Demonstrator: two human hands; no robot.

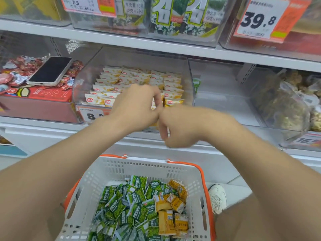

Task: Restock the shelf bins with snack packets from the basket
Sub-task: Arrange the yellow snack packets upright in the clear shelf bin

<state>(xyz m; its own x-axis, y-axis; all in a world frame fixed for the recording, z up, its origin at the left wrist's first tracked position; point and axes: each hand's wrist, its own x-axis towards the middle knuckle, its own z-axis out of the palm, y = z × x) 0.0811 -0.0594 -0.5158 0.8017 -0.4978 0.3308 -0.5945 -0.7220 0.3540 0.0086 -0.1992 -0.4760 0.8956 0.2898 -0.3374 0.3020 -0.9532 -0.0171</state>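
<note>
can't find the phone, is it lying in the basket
No, the phone lies on red packets on the shelf; the basket holds green packets and yellow packets.

Left hand at front lip of shelf bin; rows of packets in bin, behind hand. Right hand just right of left hand, lower, before shelf edge. Price tag on bin front, left of left hand. Further left: box with pile of small packets, phone lying on pile. Right of right hand: second bin, then bagged snacks. Above hands: upper shelf with packs. Below hands, nearer person: basket holding loose packets; shoe right of basket.
</note>
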